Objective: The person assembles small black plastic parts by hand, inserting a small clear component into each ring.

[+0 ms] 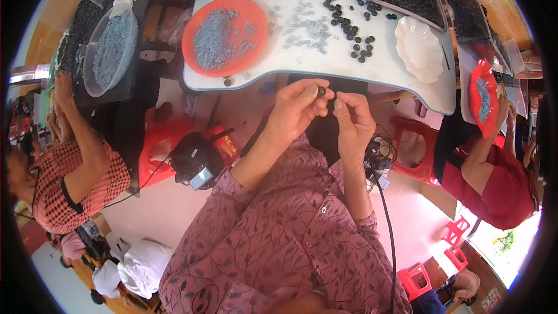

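My left grip (295,106) pinches a small black piece (321,91) between thumb and fingertip, just short of the surface (325,65); my right grip (356,117) is poised beside it, whether pinching anything I can't tell. I'd hold the left steady and move only the right, gently. Beyond, grey bits (212,40) lie on the red plate (251,16).

Black piece (321,91): I see one small, dark, rounded part.
Black piece's hold: pinched between thumb and fingers of the left hand (296,104), off the table (279,64).
Black piece's tilt: too small for me to tell.
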The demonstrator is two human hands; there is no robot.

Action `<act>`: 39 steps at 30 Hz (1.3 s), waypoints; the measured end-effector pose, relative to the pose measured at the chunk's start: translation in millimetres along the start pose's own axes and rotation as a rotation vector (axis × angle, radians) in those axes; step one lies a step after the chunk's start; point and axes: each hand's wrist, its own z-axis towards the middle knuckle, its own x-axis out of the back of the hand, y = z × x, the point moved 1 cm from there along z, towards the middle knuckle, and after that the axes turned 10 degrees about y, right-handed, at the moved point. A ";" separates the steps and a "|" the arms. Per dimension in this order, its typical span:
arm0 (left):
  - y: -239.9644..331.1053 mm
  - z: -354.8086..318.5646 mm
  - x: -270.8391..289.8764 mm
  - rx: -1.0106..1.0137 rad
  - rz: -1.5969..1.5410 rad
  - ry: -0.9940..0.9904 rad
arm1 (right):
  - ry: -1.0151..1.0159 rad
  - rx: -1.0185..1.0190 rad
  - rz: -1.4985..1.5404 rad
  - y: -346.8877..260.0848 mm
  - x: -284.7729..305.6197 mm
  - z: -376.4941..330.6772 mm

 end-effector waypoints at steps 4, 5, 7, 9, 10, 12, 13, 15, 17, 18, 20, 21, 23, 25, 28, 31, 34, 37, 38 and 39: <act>-1.9 -0.3 4.4 0.001 -0.015 -0.014 | -0.028 0.075 -0.005 -8.7 -6.6 0.1; -5.7 -1.6 6.5 0.006 0.002 -0.009 | -0.030 0.103 0.010 -11.6 -7.4 -1.1; -6.3 -5.2 3.6 0.014 0.053 0.041 | -0.053 0.148 -0.038 -11.4 -7.0 -2.5; -8.1 -6.4 3.8 -0.021 0.087 0.051 | -0.068 0.211 -0.115 -8.6 -6.4 -2.8; -9.4 -6.4 4.3 -0.036 0.119 0.064 | -0.075 0.215 -0.110 -8.8 -7.1 -2.2; -11.2 -6.6 5.7 -0.026 0.115 0.096 | -0.123 0.225 -0.160 -8.5 -7.0 -3.8; -11.8 -6.5 6.3 -0.035 0.134 0.096 | -0.126 0.220 -0.161 -6.7 -6.0 -3.9; -13.3 -6.7 5.2 -0.047 0.163 0.102 | -0.115 0.184 -0.110 -0.9 -3.9 -2.6; -12.6 -7.2 2.1 -0.063 0.197 0.106 | -0.091 0.130 -0.059 0.7 -3.5 -1.9; -10.5 -5.8 0.0 -0.078 0.202 0.066 | -0.069 0.093 -0.001 1.6 -3.4 1.5; -10.0 -9.2 -7.1 -0.130 0.285 0.060 | -0.052 0.060 0.023 3.5 0.6 4.2; -10.0 -9.5 -9.4 -0.119 0.284 0.060 | -0.060 0.049 0.064 3.6 1.6 5.6; -10.9 -10.6 -12.5 -0.201 0.357 0.045 | -0.071 0.070 0.104 4.8 3.3 7.0; -13.3 -11.7 -10.6 -0.197 0.365 0.049 | -0.069 0.066 0.122 10.0 5.9 6.0; -17.2 -13.2 -8.5 -0.203 0.365 0.041 | -0.072 0.071 0.140 10.0 8.5 3.8; -18.1 -15.5 -8.8 -0.212 0.349 0.023 | -0.096 0.080 0.128 6.7 11.1 3.8; -16.8 -17.4 -13.9 -0.191 0.319 0.023 | -0.136 0.002 0.202 4.4 14.6 5.0; -18.3 -17.7 -14.5 -0.160 0.307 0.019 | -0.175 -0.107 0.345 9.3 18.8 6.4; -19.3 -17.7 -14.5 -0.147 0.315 0.010 | -0.194 -0.137 0.399 11.9 20.2 6.9; -19.6 -18.1 -15.2 -0.152 0.318 0.008 | -0.196 -0.134 0.403 13.1 21.7 7.4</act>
